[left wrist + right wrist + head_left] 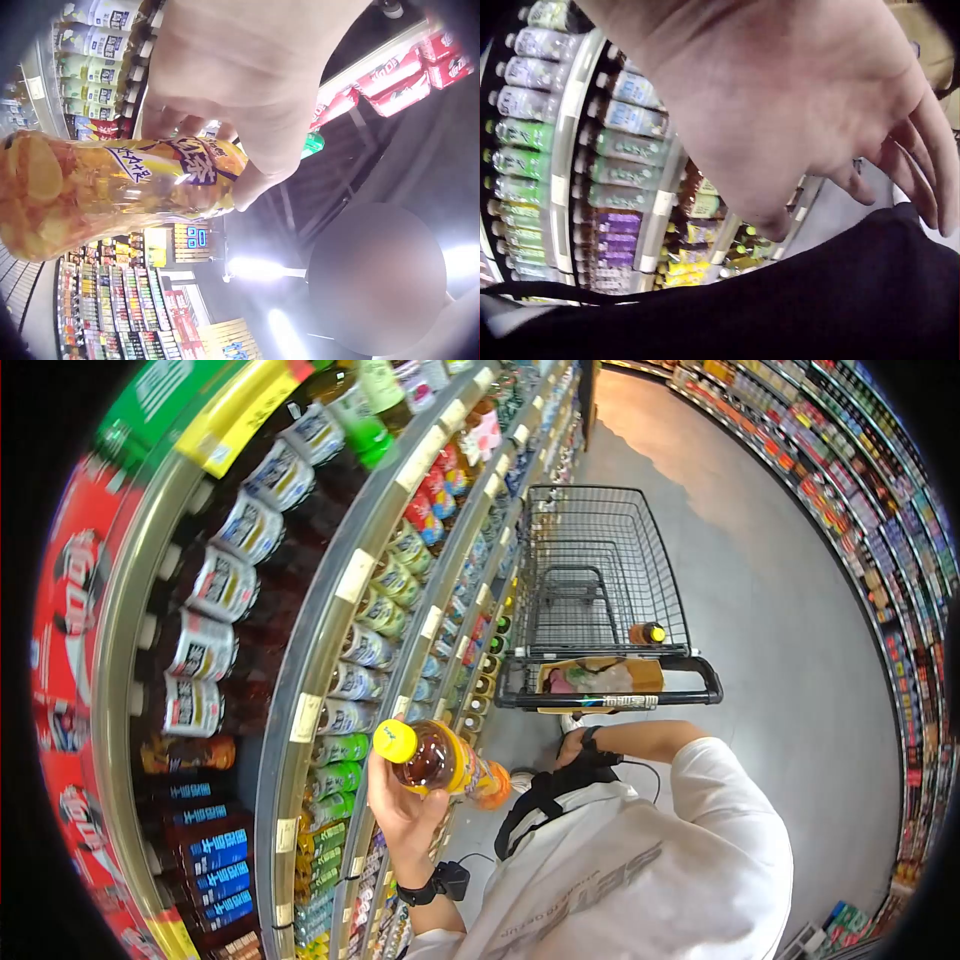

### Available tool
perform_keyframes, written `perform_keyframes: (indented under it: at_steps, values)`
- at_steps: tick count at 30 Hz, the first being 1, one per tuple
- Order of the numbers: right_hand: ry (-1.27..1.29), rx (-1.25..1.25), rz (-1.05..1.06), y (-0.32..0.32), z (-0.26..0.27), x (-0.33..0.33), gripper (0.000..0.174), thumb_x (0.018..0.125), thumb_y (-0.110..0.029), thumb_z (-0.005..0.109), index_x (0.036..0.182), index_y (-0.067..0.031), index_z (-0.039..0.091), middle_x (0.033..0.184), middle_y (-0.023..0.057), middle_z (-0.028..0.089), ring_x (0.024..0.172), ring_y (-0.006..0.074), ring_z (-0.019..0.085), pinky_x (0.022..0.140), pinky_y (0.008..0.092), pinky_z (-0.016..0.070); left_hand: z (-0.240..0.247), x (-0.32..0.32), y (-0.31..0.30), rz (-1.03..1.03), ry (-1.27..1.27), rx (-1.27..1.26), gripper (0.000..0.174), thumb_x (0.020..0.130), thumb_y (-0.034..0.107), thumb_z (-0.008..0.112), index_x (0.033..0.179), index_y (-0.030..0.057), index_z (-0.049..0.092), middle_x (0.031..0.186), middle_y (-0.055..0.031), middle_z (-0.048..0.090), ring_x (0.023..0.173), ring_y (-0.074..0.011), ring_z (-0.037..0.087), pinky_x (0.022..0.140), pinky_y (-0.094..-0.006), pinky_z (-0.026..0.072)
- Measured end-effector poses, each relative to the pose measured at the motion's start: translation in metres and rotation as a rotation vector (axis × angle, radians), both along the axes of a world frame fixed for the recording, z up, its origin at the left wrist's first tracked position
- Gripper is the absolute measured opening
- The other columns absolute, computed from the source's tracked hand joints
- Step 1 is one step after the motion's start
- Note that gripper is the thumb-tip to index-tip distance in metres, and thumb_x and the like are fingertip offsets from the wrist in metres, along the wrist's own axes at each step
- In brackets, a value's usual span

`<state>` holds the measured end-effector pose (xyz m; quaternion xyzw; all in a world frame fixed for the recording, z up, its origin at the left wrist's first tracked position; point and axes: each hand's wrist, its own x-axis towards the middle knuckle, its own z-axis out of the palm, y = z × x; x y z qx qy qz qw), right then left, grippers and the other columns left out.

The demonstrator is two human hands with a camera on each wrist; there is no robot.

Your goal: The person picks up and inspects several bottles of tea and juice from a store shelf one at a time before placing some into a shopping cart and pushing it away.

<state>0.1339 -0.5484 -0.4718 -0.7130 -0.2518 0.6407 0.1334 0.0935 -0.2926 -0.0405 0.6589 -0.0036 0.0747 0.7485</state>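
Note:
My left hand point(405, 820) grips a bottle of tea point(432, 757) with a yellow cap, an amber drink and a yellow-orange label. It is held tilted in front of the drinks shelves. In the left wrist view the fingers and thumb curl round the labelled part of the bottle point(161, 176), and its base points left. My right hand point(795, 112) hangs loosely by the waist, near the black bag point(840, 292), with nothing in its fingers. Ahead stands a shopping cart point(610, 700) with a similar yellow-capped bottle point(648, 633) lying in it.
Tall shelves point(330, 620) of bottled drinks run along my left, close to the left arm. Red drink packs point(75, 585) stand at the far left. Grey floor point(810, 690) stretches right of the cart to another stocked shelf point(860, 550).

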Motion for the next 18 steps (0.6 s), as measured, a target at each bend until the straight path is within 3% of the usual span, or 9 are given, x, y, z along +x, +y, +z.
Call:
perform_keyframes:
  at_steps: [2, 5, 7, 8, 9, 11, 14, 15, 18]
  values:
    - [-0.005, 0.029, -0.006, -0.018, 0.017, 0.006, 0.054, 0.102, -0.05, 0.057, 0.133, -0.0065, 0.065, 0.119, 0.0162, 0.072, 0.108, 0.0303, 0.068, 0.092, 0.0377, 0.0547, -0.003, 0.012, -0.009, 0.01, -0.002, 0.025, 0.086, 0.082, 0.004, 0.082, 0.154, -0.0067, 0.036, 0.15, -0.0161, 0.049, 0.139, -0.0265, 0.05, 0.117, -0.0423, 0.0416]
    - [0.002, 0.216, -0.075, -0.044, 0.077, 0.018, 0.054, 0.102, -0.05, 0.057, 0.133, -0.0061, 0.065, 0.118, 0.0163, 0.072, 0.107, 0.0304, 0.068, 0.092, 0.0376, 0.0547, -0.019, 0.037, -0.022, 0.011, 0.051, 0.116, 0.082, 0.082, 0.001, 0.082, 0.151, -0.0065, 0.04, 0.146, -0.0151, 0.052, 0.137, -0.0258, 0.052, 0.116, -0.0401, 0.0419]
    - [0.09, 0.482, -0.268, -0.063, 0.139, 0.034, 0.047, 0.107, -0.042, 0.053, 0.13, -0.0026, 0.065, 0.115, 0.0124, 0.072, 0.109, 0.0238, 0.067, 0.093, 0.0368, 0.0529, -0.021, 0.055, -0.038, 0.025, 0.084, 0.126, 0.08, 0.081, 0.0, 0.085, 0.149, -0.0058, 0.043, 0.142, -0.0156, 0.057, 0.13, -0.024, 0.058, 0.114, -0.0382, 0.0426]
    - [0.173, 0.664, -0.422, -0.077, 0.162, 0.041, 0.046, 0.106, -0.042, 0.053, 0.122, -0.0013, 0.066, 0.103, 0.0092, 0.071, 0.096, 0.0204, 0.067, 0.085, 0.0373, 0.0561, -0.024, 0.064, -0.046, 0.034, 0.098, 0.154, 0.079, 0.081, 0.0, 0.085, 0.148, -0.0054, 0.044, 0.141, -0.0156, 0.058, 0.129, -0.0235, 0.058, 0.114, -0.0381, 0.0428]
    - [0.283, 0.706, -0.695, -0.086, 0.217, 0.047, 0.044, 0.109, -0.04, 0.051, 0.128, -0.001, 0.063, 0.106, 0.0103, 0.072, 0.099, 0.0199, 0.068, 0.088, 0.0348, 0.057, -0.027, 0.072, -0.055, 0.039, 0.115, 0.182, 0.079, 0.08, 0.0, 0.086, 0.148, -0.0051, 0.045, 0.141, -0.0156, 0.059, 0.129, -0.023, 0.059, 0.114, -0.038, 0.043]
    - [0.294, 0.912, -0.918, -0.107, 0.282, 0.065, 0.056, 0.112, -0.048, 0.045, 0.134, 0.0011, 0.06, 0.112, 0.013, 0.073, 0.107, 0.0233, 0.071, 0.097, 0.0374, 0.057, -0.029, 0.088, -0.072, 0.012, 0.102, 0.258, 0.077, 0.079, 0.001, 0.087, 0.146, -0.0047, 0.048, 0.139, -0.0149, 0.06, 0.127, -0.022, 0.06, 0.111, -0.037, 0.0449]
    - [0.452, 1.216, -1.331, -0.127, 0.332, 0.083, 0.063, 0.112, -0.054, 0.036, 0.128, 0.0011, 0.062, 0.112, 0.0162, 0.073, 0.11, 0.0259, 0.07, 0.102, 0.0385, 0.0535, -0.044, 0.11, -0.093, -0.084, 0.07, 0.308, 0.078, 0.078, 0.002, 0.089, 0.145, -0.0033, 0.049, 0.133, -0.014, 0.064, 0.121, -0.0209, 0.063, 0.107, -0.0362, 0.0479]
    - [0.544, 1.346, -1.446, -0.134, 0.345, 0.087, 0.063, 0.111, -0.054, 0.039, 0.13, 0.0025, 0.06, 0.113, 0.0188, 0.07, 0.107, 0.0287, 0.068, 0.099, 0.0389, 0.0526, -0.046, 0.115, -0.102, -0.131, 0.063, 0.324, 0.079, 0.077, 0.002, 0.09, 0.145, -0.0027, 0.049, 0.132, -0.014, 0.064, 0.12, -0.0206, 0.064, 0.106, -0.0361, 0.0486]
    - [1.03, 1.73, -1.688, -0.146, 0.36, 0.096, 0.054, 0.107, -0.047, 0.047, 0.126, 0.0021, 0.059, 0.112, 0.0165, 0.064, 0.102, 0.028, 0.06, 0.094, 0.0402, 0.0505, -0.047, 0.128, -0.128, -0.245, 0.061, 0.372, 0.079, 0.074, 0.004, 0.093, 0.142, -0.0004, 0.052, 0.128, -0.0142, 0.067, 0.115, -0.0199, 0.067, 0.103, -0.0354, 0.0511]
